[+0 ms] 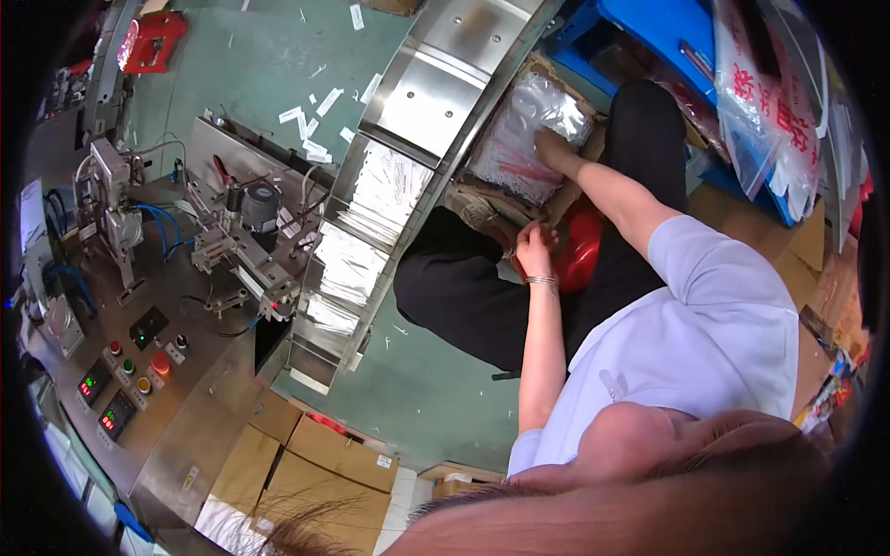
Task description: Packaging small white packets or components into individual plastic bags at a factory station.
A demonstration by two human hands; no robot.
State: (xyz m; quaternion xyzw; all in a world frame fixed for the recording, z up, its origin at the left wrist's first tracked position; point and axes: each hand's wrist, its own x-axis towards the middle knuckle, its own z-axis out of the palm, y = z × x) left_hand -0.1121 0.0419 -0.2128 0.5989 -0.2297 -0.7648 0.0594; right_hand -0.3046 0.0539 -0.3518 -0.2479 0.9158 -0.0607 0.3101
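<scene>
My right hand (553,153) reaches down into a cardboard box lined with a clear plastic bag (533,111). Its fingers are against the plastic and mostly hidden. Small pale pieces show through the bag, along with some red print. My left hand (535,250), with bangles at the wrist, rests over my lap beside a round red thing (581,243). Its fingers are curled in, and whatever they hold, if anything, is hidden. Left of my knees runs a long metal trough (434,97) with dividers, where white paper strips (363,246) fill several compartments.
A steel machine table (176,389) with mechanisms, buttons and small displays stands at the left. Loose white strips (315,125) lie scattered on the green floor. A blue bin (663,28) and printed plastic bags (765,102) are at upper right. Cardboard boxes (324,463) stand below.
</scene>
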